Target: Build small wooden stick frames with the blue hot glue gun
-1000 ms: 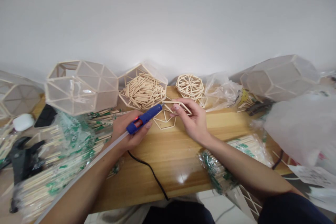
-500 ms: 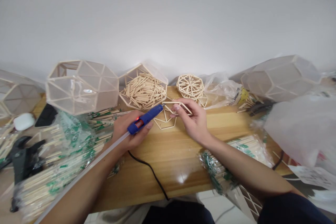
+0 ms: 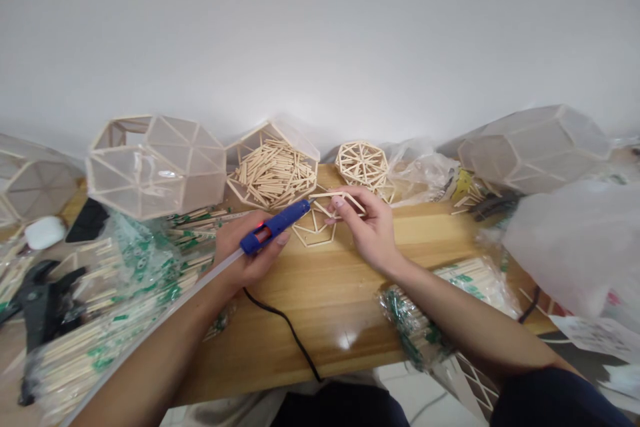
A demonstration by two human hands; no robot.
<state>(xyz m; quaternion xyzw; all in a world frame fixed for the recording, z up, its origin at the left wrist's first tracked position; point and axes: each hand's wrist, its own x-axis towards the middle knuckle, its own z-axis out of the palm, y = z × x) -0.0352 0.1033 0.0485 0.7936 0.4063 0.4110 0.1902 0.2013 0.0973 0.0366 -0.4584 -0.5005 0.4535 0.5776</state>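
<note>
My left hand point(image 3: 247, 247) is wrapped round a blue hot glue gun point(image 3: 275, 227), with a long glue stick point(image 3: 200, 290) trailing from its back along my forearm. The gun's nozzle points right and meets, or nearly meets, the left corner of a small frame of wooden sticks point(image 3: 354, 202). Between thumb and fingers my right hand point(image 3: 370, 223) pinches that frame, held just above the table. Beneath it, another flat stick frame point(image 3: 315, 233) with spokes lies on the wood. Part of the held frame is hidden by my fingers.
Behind my hands stand a holder full of short sticks point(image 3: 277, 173), a round stick lattice point(image 3: 363, 163) and a large polyhedral shade point(image 3: 157, 167). Bagged sticks point(image 3: 100, 340) and black pliers point(image 3: 45, 300) lie left. A black cord point(image 3: 287, 320) crosses the table point(image 3: 350, 307); another bag point(image 3: 420, 327) lies right.
The back of the glue gun has shifted very slightly left and down, its nozzle staying by the frame's corner. My right hand keeps its hold almost unmoved.
</note>
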